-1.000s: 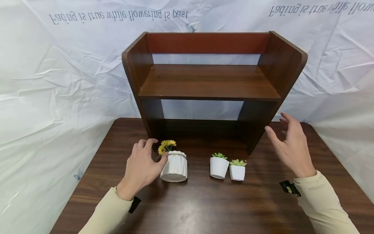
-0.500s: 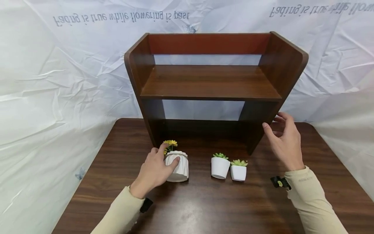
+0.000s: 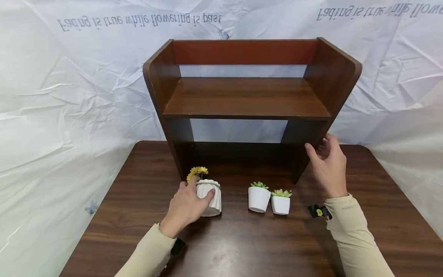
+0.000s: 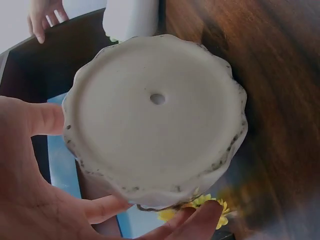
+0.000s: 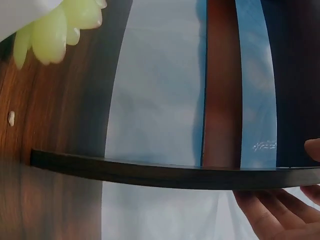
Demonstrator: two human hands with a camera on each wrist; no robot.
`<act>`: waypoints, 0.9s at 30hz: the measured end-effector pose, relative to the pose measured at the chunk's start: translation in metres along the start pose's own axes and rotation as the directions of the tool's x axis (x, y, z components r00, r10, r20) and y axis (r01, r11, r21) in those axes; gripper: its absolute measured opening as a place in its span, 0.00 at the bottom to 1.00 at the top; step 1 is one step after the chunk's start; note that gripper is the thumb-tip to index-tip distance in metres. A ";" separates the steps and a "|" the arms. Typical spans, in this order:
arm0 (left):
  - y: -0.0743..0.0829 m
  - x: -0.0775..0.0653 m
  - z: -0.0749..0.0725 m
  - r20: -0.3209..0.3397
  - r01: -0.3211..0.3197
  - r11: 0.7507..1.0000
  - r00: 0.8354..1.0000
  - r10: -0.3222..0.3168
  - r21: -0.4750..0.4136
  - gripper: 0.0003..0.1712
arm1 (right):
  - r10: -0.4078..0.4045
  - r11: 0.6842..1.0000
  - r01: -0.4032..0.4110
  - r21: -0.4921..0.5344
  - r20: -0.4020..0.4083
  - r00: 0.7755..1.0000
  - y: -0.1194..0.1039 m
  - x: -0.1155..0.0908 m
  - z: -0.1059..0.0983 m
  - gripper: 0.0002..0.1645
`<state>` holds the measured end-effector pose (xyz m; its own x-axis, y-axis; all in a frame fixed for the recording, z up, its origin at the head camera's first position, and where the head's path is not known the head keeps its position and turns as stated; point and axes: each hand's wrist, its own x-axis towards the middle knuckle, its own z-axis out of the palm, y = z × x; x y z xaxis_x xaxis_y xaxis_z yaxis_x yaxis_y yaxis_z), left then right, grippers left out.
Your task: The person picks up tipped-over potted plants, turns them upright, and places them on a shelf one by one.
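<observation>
A white ribbed flowerpot (image 3: 213,200) with yellow flowers (image 3: 197,171) lies at the left front of the shelf, its base turned toward me. My left hand (image 3: 187,206) grips it, thumb on one side and fingers near the flowers. The left wrist view shows the pot's round base (image 4: 150,135) with a small hole. At the wooden bookshelf's (image 3: 247,116) right side panel, my right hand (image 3: 328,167) holds the edge. Its thumb (image 5: 313,148) is on the inner side and its fingers (image 5: 272,212) are against the outer face.
Two small white pots with green succulents, a round one (image 3: 258,199) and a squarer one (image 3: 280,204), lie side by side on the dark wooden table (image 3: 242,246). A white printed cloth (image 3: 86,96) hangs behind and at the sides.
My left hand has moved right onto the flowerpot and closed around it. My right hand has moved left from beside the bookshelf to its side panel.
</observation>
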<state>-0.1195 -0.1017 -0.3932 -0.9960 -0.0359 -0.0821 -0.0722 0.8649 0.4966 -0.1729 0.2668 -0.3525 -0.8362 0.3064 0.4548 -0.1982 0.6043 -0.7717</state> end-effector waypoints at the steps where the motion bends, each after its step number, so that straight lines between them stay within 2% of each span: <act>1: 0.000 0.000 0.001 -0.002 0.006 1.000 1.000 -0.006 -0.001 0.41 | 0.000 1.000 0.000 0.004 -0.006 1.000 0.000 0.000 0.001 0.33; 11: -0.004 0.002 0.007 -0.015 0.034 0.999 0.999 -0.034 0.008 0.45 | -0.004 1.000 0.007 0.031 -0.066 0.998 0.007 -0.006 0.006 0.26; 16: -0.003 0.004 0.007 -0.033 0.003 1.000 0.999 -0.003 -0.021 0.40 | -0.024 0.999 0.027 0.029 -0.094 0.995 0.011 -0.007 0.007 0.25; 27: -0.007 0.003 0.002 -0.054 -0.046 0.994 0.998 0.041 -0.104 0.34 | -0.026 0.999 0.028 0.027 -0.063 0.998 0.014 -0.004 0.007 0.25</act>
<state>-0.1217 -0.1069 -0.3985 -0.9995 -0.0274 -0.0152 -0.0311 0.8092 0.5867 -0.1755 0.2689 -0.3678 -0.7967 0.3365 0.5021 -0.2353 0.5925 -0.7704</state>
